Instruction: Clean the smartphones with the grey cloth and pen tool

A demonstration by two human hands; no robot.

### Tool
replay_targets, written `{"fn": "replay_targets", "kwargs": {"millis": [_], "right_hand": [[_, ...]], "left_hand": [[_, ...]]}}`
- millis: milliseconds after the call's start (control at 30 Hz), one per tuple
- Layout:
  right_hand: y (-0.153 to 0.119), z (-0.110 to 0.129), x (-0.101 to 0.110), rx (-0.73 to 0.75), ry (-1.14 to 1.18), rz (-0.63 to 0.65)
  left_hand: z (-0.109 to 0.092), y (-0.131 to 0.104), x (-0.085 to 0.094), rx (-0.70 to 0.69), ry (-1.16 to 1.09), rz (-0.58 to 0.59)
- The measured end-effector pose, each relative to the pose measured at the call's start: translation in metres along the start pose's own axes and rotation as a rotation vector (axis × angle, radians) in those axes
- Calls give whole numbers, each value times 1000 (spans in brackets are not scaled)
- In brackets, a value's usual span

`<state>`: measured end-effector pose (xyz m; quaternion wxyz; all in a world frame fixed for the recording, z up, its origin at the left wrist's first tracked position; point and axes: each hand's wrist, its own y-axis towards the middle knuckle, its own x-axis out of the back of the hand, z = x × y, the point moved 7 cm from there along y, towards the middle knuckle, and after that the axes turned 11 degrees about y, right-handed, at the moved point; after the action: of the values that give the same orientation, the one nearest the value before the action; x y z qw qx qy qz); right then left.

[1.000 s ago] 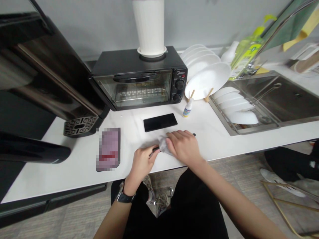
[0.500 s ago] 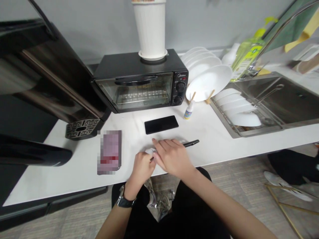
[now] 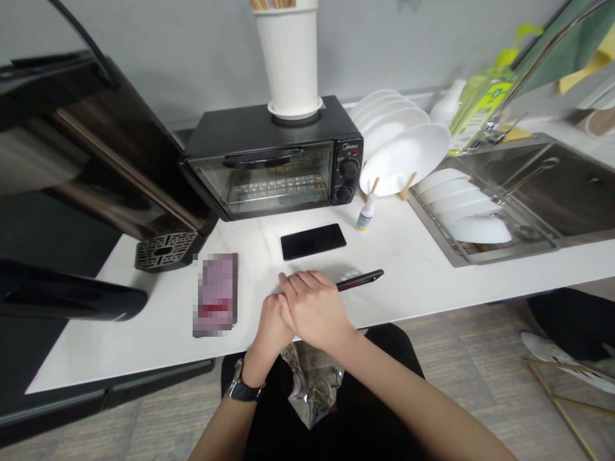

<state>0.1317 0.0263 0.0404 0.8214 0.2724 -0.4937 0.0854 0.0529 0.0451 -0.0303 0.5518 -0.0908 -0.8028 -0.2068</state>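
My right hand (image 3: 314, 307) lies over my left hand (image 3: 271, 325) near the counter's front edge. The left fingers are curled closed. The right fingers are pressed together and cover them. Whatever is inside the two hands is hidden. A slim black object (image 3: 361, 280) with a red streak sticks out to the right from behind my right hand. I cannot tell whether either hand grips it. Just beyond the hands a black phone (image 3: 313, 242) lies flat. A phone-like item with a blurred pinkish face (image 3: 217, 294) rests to the left.
A toaster oven (image 3: 273, 173) carries a white pot (image 3: 291, 64). At the left stands a dark machine with a drip tray (image 3: 166, 250). A small bottle (image 3: 366, 214) stands before racked white plates (image 3: 403, 160). The sink (image 3: 567, 179) holds bowls (image 3: 468, 205); a soap bottle (image 3: 485, 105) stands behind.
My right hand has slid left onto my left hand. Something white between the hands is now covered. More of the slim black object shows. The view has shifted slightly.
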Motion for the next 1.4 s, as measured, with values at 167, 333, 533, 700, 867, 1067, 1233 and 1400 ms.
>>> {"fn": "replay_targets", "kwargs": {"millis": [167, 333, 533, 700, 867, 1067, 1233, 1400], "right_hand": [[-32, -70, 41, -93, -66, -20], [-38, -99, 59, -236, -113, -165], [-3, -3, 2, -44, -8, -99], [-17, -35, 21, -11, -34, -61], [-42, -113, 64, -228, -110, -118], [-18, -26, 18, -48, -36, -123], [-12, -15, 12, 67, -31, -54], [-40, -100, 59, -141, -112, -105]], "left_hand": [[-12, 5, 8, -26, -136, 26], [-16, 6, 9, -35, -267, 34], [4, -2, -3, 34, -16, -23], [-1, 2, -1, 5, -53, 22], [-14, 7, 10, 6, -250, 24], [-7, 1, 3, -27, -115, 8], [-3, 0, 1, -36, -72, 17], [-16, 4, 11, -34, -261, 27]]}}
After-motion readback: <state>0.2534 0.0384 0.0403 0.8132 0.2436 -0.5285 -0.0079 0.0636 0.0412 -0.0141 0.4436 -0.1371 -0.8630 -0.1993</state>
